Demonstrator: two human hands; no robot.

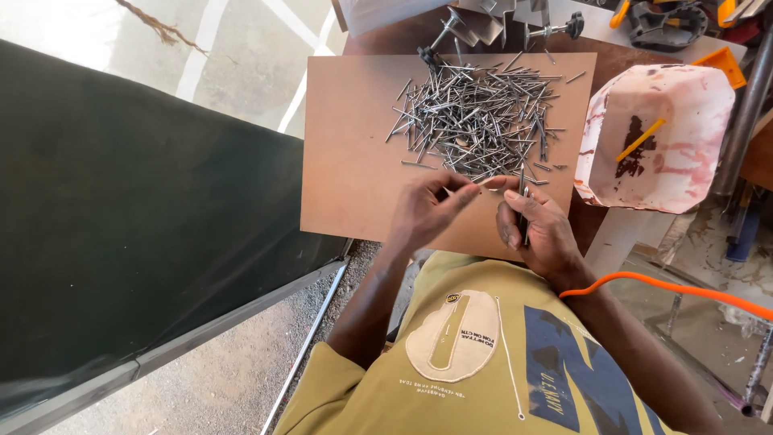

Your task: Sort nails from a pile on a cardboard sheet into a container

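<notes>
Loose heap of thin grey steel nails (479,121) sits on the flat brown fibreboard sheet (354,161), bunched toward its far right corner, with strays reaching almost to the right edge.

Left hand (427,211) is over the near edge of the board, fingertips pinched on a single nail at the near fringe of the heap. Right hand (538,227) is just beside it, fist closed around a small bundle of nails held roughly upright, points poking out above the fingers.

Risks as I read them:
- Bundle in the right hand looks held loosely enough to splay; add more and one could slide out the bottom, past the near edge of the board, onto the gravel ground below.
- Nail tips in the heap point every way. Reaching in blind with the left fingers could mean a prick.
- Strays by the right edge sit close to the stained pink-white plastic tub (656,137), which has a yellow stick in it. A sweep of the hand could knock them off the board.
- Orange cable (668,288) crosses the right forearm; a snag there could jerk the bundle.
- Board seems to overhang whatever carries it; pressing on the near edge could tip it, heap included.
</notes>
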